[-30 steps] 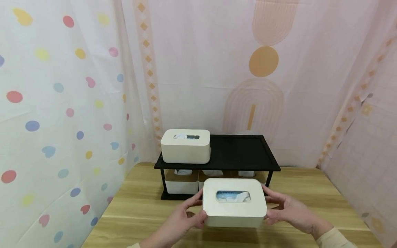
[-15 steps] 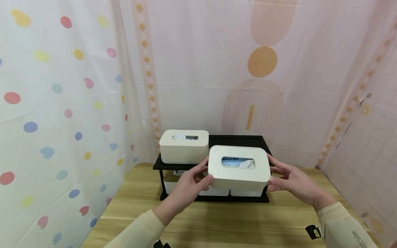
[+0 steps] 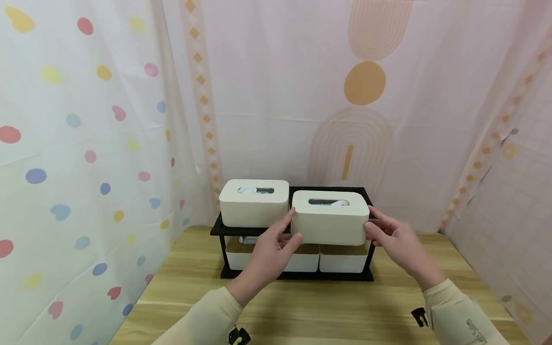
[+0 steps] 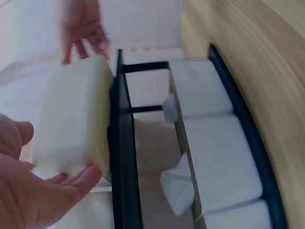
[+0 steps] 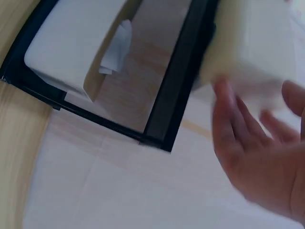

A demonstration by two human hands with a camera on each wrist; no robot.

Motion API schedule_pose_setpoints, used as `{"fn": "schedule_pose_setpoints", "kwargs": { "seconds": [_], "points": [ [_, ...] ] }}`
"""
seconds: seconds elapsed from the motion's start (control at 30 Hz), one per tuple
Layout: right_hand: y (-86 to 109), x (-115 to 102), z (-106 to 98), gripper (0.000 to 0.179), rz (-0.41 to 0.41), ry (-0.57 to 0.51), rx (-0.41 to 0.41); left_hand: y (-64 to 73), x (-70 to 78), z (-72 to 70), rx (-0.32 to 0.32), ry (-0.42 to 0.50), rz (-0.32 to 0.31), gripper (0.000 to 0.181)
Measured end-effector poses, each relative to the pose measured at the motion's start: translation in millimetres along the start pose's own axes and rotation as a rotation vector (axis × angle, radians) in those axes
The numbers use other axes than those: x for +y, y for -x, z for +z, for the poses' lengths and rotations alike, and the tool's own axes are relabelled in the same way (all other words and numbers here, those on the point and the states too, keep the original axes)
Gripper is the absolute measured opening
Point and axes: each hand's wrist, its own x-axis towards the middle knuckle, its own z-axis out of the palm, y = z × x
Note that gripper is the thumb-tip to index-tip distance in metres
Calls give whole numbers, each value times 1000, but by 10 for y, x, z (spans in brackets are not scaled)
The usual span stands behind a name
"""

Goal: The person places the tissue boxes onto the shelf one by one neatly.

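A cream tissue box (image 3: pixel 329 230) with an oval slot on top is held level between both hands, at the right half of the black rack's (image 3: pixel 215 231) upper shelf. My left hand (image 3: pixel 271 251) grips its left end, index finger at the side and thumb near the front corner. At the opposite end, my right hand (image 3: pixel 398 242) holds it with the thumb in front and the other fingers partly hidden behind. In the left wrist view the box (image 4: pixel 71 114) lies close against the shelf edge; whether its base rests there cannot be told. A matching tissue box (image 3: pixel 253 214) stands on the shelf's left half.
Under the shelf, white tissue boxes with brown tops (image 3: pixel 342 263) stand in a row, tissue (image 4: pixel 178 188) poking out. The rack stands on a wood-grain table (image 3: pixel 345 311). Patterned curtains (image 3: pixel 267 96) hang behind and at both sides.
Both hands have raised the tissue box from in front of the rack and carried it forward to the upper shelf's right half. Its tilted top has levelled out. The left-hand box stays put.
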Motion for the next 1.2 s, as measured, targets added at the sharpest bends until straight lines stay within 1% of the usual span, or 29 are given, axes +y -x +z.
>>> {"fn": "schedule_pose_setpoints", "kwargs": {
  "seconds": [0.1,0.13,0.23,0.3,0.33,0.4,0.5,0.6,0.67,0.77,0.93,1.1,1.2],
  "points": [
    [11,1,154,54,-156,206,210,37,-25,24,-11,-178,108,70],
    [14,9,199,52,-220,272,280,46,-23,29,-15,-230,127,72],
    [13,74,308,47,-443,471,458,59,-27,37,-23,-372,145,77],
    [10,121,344,49,-557,598,539,54,-30,40,-15,-464,163,80],
    [12,141,354,52,-595,653,561,49,-31,41,-7,-506,176,81],
    [14,175,364,58,-631,729,571,30,-38,43,16,-598,200,82],
    [9,203,367,66,-604,766,534,-10,-39,38,35,-698,206,84],
    [1,213,364,67,-547,766,492,-65,-26,27,25,-733,186,84],
    [-2,216,358,66,-516,763,471,-103,-13,21,15,-737,172,84],
    [-18,216,343,67,-492,767,445,-155,-5,18,5,-743,148,84],
    [-71,209,314,67,-464,779,409,-229,0,11,12,-743,126,83],
    [-110,190,297,66,-389,789,355,-286,-2,6,6,-730,119,82],
    [-129,180,288,65,-346,793,318,-305,2,9,-2,-729,99,81]
  ]
}}
